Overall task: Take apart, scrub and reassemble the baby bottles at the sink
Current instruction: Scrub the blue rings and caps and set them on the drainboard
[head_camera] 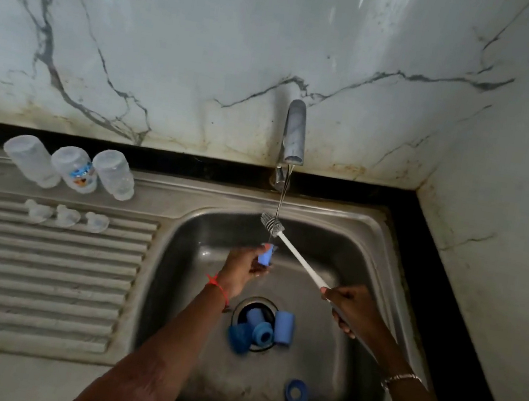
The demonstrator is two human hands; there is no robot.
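Note:
My left hand (pixel 241 271) holds a small blue bottle cap (pixel 265 254) over the sink basin, just under the running water. My right hand (pixel 348 305) grips the white handle of a bottle brush (pixel 296 252); its grey bristle head sits in the stream above the cap. Three clear bottle bodies (pixel 69 167) stand upside down on the drainboard's back ledge. Three clear nipples (pixel 66 215) lie in a row on the ridges in front of them. Several blue caps and rings (pixel 261 330) lie around the drain, and one blue ring (pixel 296 392) rests near the basin's front.
The steel tap (pixel 294 135) runs a thin stream into the steel sink (pixel 377 287). A ridged drainboard (pixel 37 268) lies to the left. Marble walls close in behind and on the right, above a black counter edge (pixel 448 299).

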